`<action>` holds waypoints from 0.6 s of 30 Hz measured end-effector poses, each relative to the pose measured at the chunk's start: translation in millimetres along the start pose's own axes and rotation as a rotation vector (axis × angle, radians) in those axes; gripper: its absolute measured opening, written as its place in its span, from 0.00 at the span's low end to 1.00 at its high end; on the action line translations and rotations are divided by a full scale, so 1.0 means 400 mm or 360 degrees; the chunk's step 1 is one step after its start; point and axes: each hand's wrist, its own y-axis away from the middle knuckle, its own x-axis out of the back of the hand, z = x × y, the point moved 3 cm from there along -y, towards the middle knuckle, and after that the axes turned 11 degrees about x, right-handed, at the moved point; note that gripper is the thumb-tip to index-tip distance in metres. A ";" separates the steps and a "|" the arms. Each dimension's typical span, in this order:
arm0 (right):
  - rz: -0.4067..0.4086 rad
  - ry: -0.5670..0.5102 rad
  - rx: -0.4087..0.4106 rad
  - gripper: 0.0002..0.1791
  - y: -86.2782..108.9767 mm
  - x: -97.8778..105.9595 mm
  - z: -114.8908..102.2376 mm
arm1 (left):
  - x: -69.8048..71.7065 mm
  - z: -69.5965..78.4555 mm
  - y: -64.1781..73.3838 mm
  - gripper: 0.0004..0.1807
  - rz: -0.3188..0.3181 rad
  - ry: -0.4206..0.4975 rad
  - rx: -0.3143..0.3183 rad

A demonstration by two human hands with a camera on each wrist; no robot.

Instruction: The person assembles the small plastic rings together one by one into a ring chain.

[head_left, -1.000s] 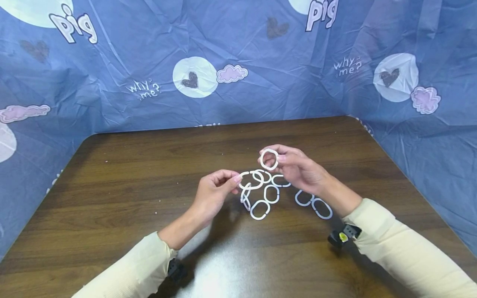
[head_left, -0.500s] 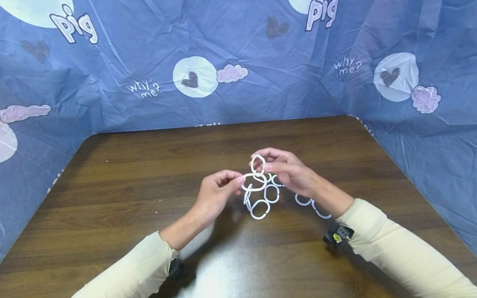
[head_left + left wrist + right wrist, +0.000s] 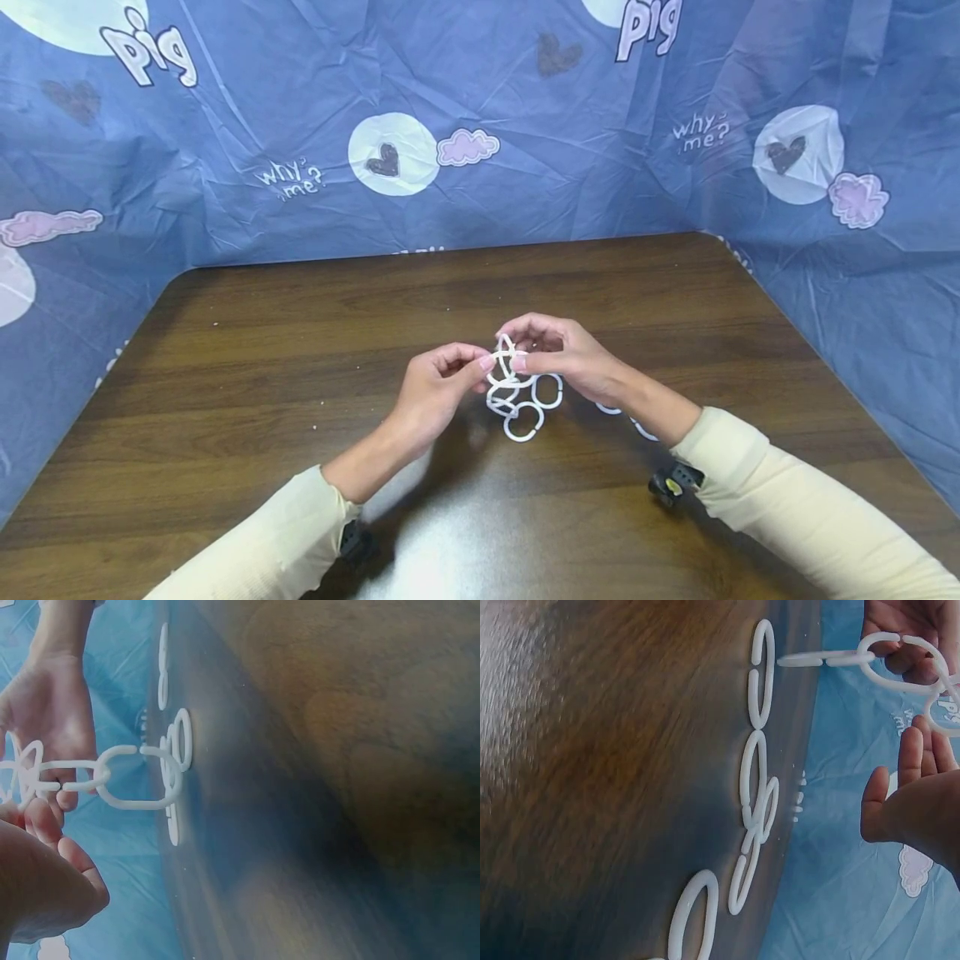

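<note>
My left hand [image 3: 438, 392] pinches the left end of a white plastic chain link [image 3: 491, 369] between thumb and fingers, above the table. Close by on the right, my right hand [image 3: 577, 358] pinches another white link [image 3: 506, 340], which stands tilted against the first. Whether these two are hooked together is hard to tell. From the held links a further link [image 3: 139, 804] hangs down toward the table in the left wrist view. Each link is an oval with a small gap in one side. Fingers partly cover the held links.
Loose white links [image 3: 523, 440] [image 3: 558, 392] lie on the brown wooden table [image 3: 300, 333] below the hands. Two more, partly behind the right forearm, lie farther right [image 3: 645, 429]. A printed blue cloth [image 3: 480, 208] stands behind the table and along its sides.
My right hand has come left and down, bringing its link from apart to against the link in my left hand. The left hand has barely moved.
</note>
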 end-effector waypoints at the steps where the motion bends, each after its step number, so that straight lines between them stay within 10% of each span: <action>1: 0.0011 0.0030 0.0000 0.24 0.001 0.000 0.000 | 0.001 0.000 0.001 0.09 0.0006 -0.0001 0.0001; 18: 0.0242 0.0877 0.0464 0.25 0.009 0.024 -0.024 | 0.013 -0.015 0.002 0.10 0.0033 -0.0008 0.0053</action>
